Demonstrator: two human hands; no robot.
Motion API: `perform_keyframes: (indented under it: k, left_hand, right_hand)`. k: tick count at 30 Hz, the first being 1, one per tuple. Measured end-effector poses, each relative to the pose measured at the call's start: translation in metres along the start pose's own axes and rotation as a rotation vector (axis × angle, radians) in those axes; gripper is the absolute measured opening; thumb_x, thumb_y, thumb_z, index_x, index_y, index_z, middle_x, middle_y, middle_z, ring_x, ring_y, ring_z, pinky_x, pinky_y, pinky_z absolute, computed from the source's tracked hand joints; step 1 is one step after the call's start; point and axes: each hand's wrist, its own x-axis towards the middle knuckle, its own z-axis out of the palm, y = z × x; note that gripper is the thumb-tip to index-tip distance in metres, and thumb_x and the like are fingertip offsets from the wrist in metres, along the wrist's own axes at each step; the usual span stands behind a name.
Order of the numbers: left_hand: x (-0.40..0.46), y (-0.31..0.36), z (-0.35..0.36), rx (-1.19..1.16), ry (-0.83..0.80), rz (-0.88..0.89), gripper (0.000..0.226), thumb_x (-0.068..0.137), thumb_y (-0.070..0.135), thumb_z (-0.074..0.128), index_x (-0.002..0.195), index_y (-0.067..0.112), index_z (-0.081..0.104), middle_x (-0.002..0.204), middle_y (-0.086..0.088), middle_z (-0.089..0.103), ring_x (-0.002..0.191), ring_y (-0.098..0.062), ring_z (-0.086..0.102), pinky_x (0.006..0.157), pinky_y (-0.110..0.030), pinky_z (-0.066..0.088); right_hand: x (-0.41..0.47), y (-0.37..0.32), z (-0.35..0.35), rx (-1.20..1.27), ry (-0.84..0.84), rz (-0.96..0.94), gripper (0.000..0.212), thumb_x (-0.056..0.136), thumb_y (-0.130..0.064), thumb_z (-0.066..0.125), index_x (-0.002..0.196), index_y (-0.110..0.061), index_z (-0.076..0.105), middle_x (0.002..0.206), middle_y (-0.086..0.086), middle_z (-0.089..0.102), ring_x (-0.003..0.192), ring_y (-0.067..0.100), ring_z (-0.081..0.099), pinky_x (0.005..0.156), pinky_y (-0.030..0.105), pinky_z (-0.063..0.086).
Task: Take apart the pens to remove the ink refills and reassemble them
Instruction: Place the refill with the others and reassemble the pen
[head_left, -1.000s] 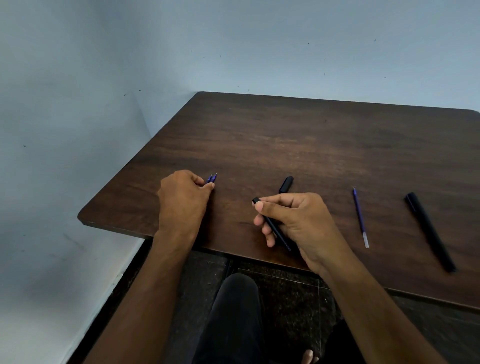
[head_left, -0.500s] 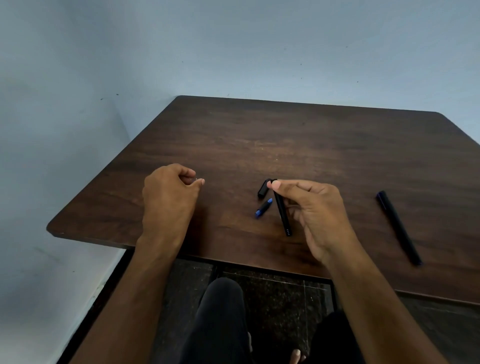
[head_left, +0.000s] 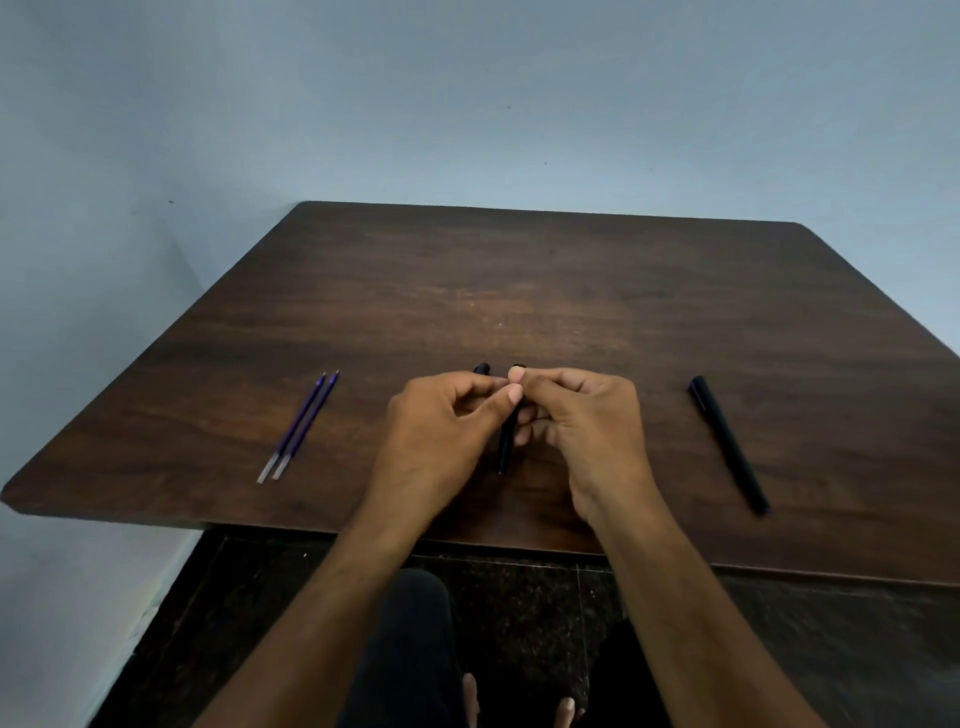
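My right hand (head_left: 582, 415) and left hand (head_left: 447, 421) both pinch the black pen barrel (head_left: 505, 447); two refills (head_left: 300, 426) lie left of it on the desk (head_left: 571, 291).

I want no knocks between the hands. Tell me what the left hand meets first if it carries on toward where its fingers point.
The left hand points right, so it likely meets the black pen barrel and the right hand gripping it. They look almost touching already, though depth is unclear.
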Motion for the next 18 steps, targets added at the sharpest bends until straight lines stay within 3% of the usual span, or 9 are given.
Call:
perform_keyframes:
  k: [3,6,9,13,18]
  left_hand:
    - [0.000,0.003,0.010,-0.199,-0.052,-0.075,0.019,0.084,0.021,0.078,0.103,0.021,0.076,0.082,0.002,0.079,0.075,-0.011,0.075,0.069,-0.024,0.059]
    - [0.000,0.005,0.015,-0.183,0.011,-0.057,0.016,0.082,0.015,0.080,0.098,0.019,0.077,0.076,-0.002,0.078,0.067,-0.015,0.074,0.062,-0.027,0.060]
    - [0.002,0.005,0.014,0.099,0.058,0.049,0.018,0.082,0.022,0.080,0.091,0.037,0.075,0.074,0.014,0.075,0.070,0.002,0.070,0.065,-0.012,0.055]
    - [0.002,0.008,0.014,0.260,0.069,0.103,0.021,0.082,0.026,0.079,0.101,0.034,0.078,0.079,0.031,0.064,0.083,0.022,0.058,0.067,0.004,0.040]
    - [0.003,0.006,0.019,0.309,0.034,0.110,0.024,0.083,0.026,0.079,0.105,0.034,0.077,0.081,0.035,0.058,0.083,0.027,0.053,0.070,0.008,0.036]
  right_hand:
    - [-0.003,-0.006,-0.009,0.022,-0.005,0.016,0.011,0.087,-0.010,0.078,0.082,0.000,0.078,0.066,0.015,0.075,0.054,0.023,0.067,0.051,0.031,0.058]
    - [-0.004,-0.016,-0.019,-0.018,-0.066,0.049,0.013,0.086,-0.012,0.079,0.082,0.001,0.078,0.068,0.018,0.075,0.055,0.025,0.067,0.051,0.032,0.061]
    - [0.007,-0.026,-0.040,-0.399,0.036,0.024,0.018,0.085,-0.018,0.081,0.073,-0.006,0.076,0.066,0.015,0.073,0.048,0.018,0.064,0.046,0.031,0.058]
    - [0.027,-0.030,-0.062,-1.019,0.193,0.111,0.032,0.085,-0.032,0.079,0.075,-0.005,0.066,0.073,0.014,0.071,0.063,0.030,0.070,0.061,0.039,0.061]
    - [0.036,-0.021,-0.058,-1.240,0.228,0.122,0.046,0.085,-0.032,0.080,0.066,-0.014,0.042,0.067,0.003,0.046,0.054,0.015,0.044,0.041,0.027,0.030]
